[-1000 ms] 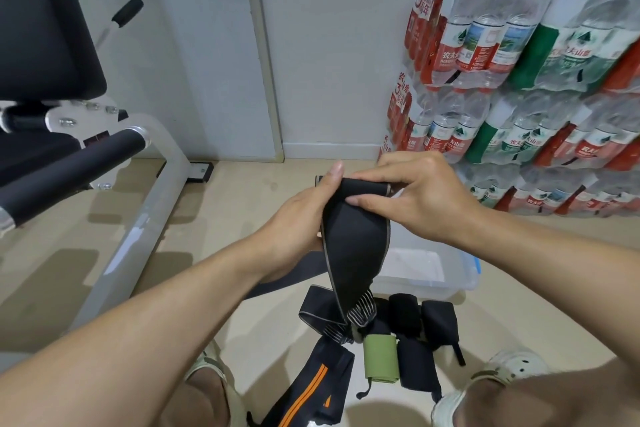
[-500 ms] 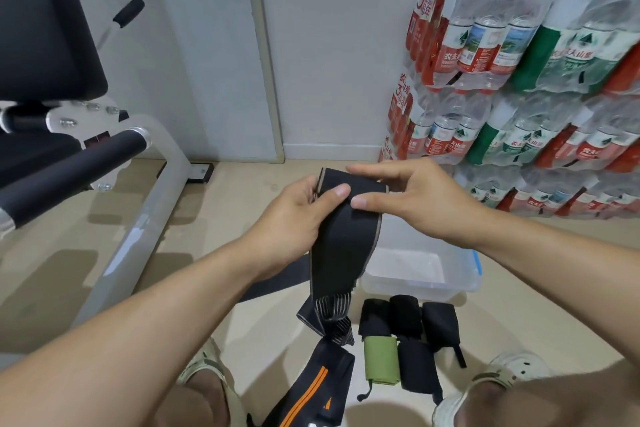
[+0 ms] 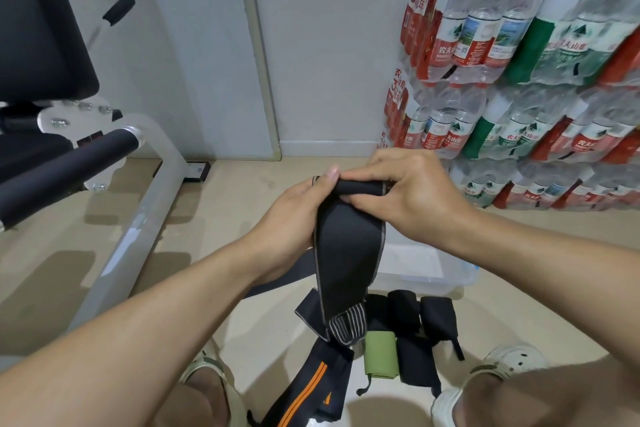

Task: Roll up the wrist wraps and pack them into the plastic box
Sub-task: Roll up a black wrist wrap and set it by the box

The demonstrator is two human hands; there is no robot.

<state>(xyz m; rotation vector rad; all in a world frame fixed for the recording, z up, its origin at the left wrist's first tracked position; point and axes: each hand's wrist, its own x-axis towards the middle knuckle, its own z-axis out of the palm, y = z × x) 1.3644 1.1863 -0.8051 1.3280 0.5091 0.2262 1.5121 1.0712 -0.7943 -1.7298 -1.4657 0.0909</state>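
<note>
I hold a long black wrist wrap (image 3: 348, 253) up in front of me, its striped end hanging down to the floor. Its top edge is turned over into a small tight roll. My left hand (image 3: 294, 218) grips the wrap's left side with the thumb on the roll. My right hand (image 3: 405, 191) curls its fingers over the roll from the right. A clear plastic box (image 3: 450, 281) with a blue clip stands on the floor behind the wrap. Below it lie rolled black wraps (image 3: 438, 321), a green one (image 3: 380, 354) and a black wrap with an orange stripe (image 3: 311, 388).
A weight bench with a white frame (image 3: 138, 218) and black padded roller (image 3: 65, 170) fills the left. Shrink-wrapped packs of water bottles (image 3: 519, 80) are stacked against the wall on the right. My feet in pale clogs (image 3: 502, 367) flank the wraps on the beige floor.
The flat top end of the wrap has been folded over into a tight roll. My right hand's fingers have curled round it and both hands sit closer together.
</note>
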